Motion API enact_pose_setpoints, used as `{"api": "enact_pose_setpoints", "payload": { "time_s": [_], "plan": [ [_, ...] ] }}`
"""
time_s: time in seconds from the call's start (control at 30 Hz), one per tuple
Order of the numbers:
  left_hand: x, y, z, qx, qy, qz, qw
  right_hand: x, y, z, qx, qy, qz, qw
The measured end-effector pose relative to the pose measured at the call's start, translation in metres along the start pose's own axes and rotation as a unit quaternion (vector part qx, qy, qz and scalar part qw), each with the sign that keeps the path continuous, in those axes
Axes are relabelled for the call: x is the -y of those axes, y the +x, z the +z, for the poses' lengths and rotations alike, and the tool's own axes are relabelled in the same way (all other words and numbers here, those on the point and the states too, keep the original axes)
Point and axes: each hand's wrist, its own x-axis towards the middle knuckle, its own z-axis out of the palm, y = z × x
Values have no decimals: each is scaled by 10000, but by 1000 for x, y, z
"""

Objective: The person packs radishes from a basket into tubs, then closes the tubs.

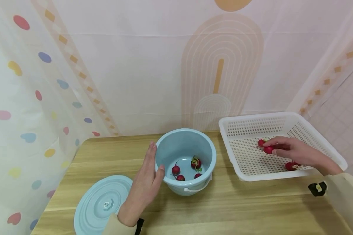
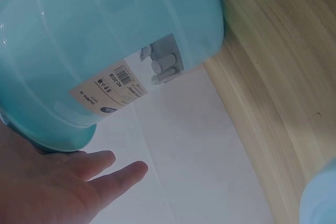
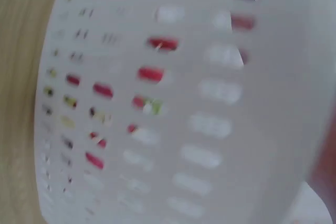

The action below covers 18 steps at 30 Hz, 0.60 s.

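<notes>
My right hand (image 1: pixel 297 151) has its thumb and fingers pinched round a red radish (image 1: pixel 268 149) within the white slotted basket (image 1: pixel 244 174); whether the radish is lifted off the basket floor, I cannot tell. A second radish (image 1: pixel 261 142) lies just beside it, toward 11 o'clock, and more radishes (image 1: pixel 290 166) lie near 4 o'clock from it, partly hidden under my wrist. My left hand (image 1: pixel 144 184) is held flat, fingers straight, against the rim of the light blue bucket (image 1: pixel 183 189) at its 9 o'clock, with the thumb set apart from the fingers. Taking that bucket as the centre of the dial, the basket sits at 3 o'clock and the round blue lid (image 1: pixel 89 209) lies flat at 8 o'clock, partly behind my left hand and sleeve (image 1: pixel 117 227). Inside the bucket I see four radishes (image 1: pixel 176 170), the one toward 2 o'clock bearing green leaf bits. Its white handle (image 1: pixel 204 186) hangs at 5 o'clock, and my left wrist view shows a printed label (image 2: pixel 126 77) on its side. Everything stands on the wood-grain table (image 1: pixel 238 209), with a patterned sheet (image 1: pixel 135 75) hanging beyond it at 12 o'clock.
</notes>
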Motion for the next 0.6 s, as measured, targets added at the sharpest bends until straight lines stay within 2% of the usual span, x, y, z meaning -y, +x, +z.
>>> {"api": "enact_pose_setpoints", "payload": {
  "time_s": [0.23,0.43,0.6],
  "plan": [
    [0,1,0,6,-10,-27,10000,29,-1,4,-220,463,253,9984],
    [-2,1,-2,49,-17,-42,10000,54,2,6,-435,642,224,9967],
    [-3,1,-2,59,-5,-87,9999,75,8,8,-625,649,515,9946]
  ]
}}
